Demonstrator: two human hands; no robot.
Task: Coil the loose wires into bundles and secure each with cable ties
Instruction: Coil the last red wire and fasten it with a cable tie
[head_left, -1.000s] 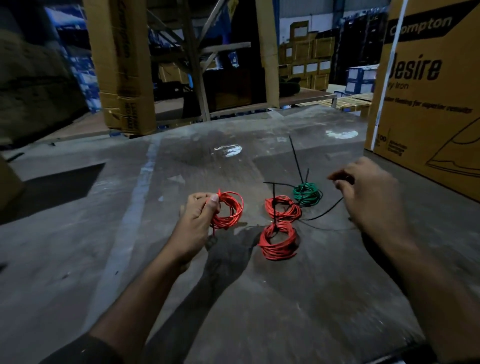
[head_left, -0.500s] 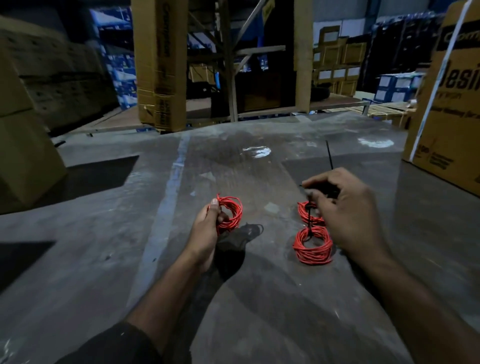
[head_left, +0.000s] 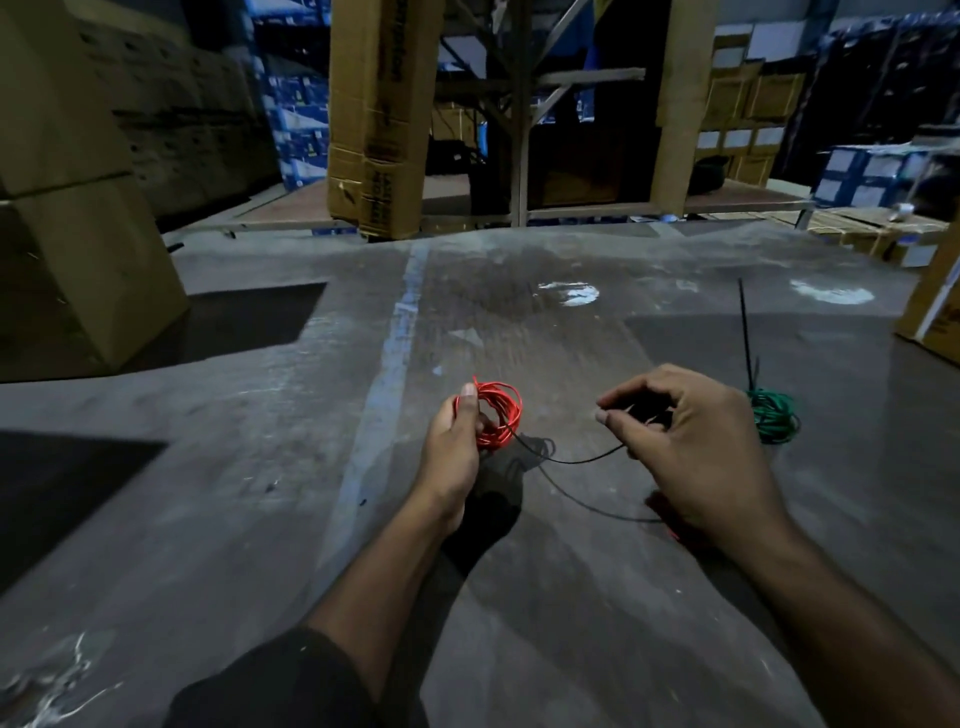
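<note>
- Red wire coil (head_left: 496, 415), thin glossy loops, sits pinched in the left hand (head_left: 453, 448), thumb pressed on its near rim, raised just above the grey tabletop (head_left: 260, 493).
- Likely light and springy; hold across all the loops so none pop loose.
- Black cable tie (head_left: 571, 459), slim flexible plastic, runs from the coil to the right hand (head_left: 691, 447), whose curled fingertips pinch it.
- Green wire coil (head_left: 774, 422) lies just beyond the right hand, a tie tail sticking up.
</note>
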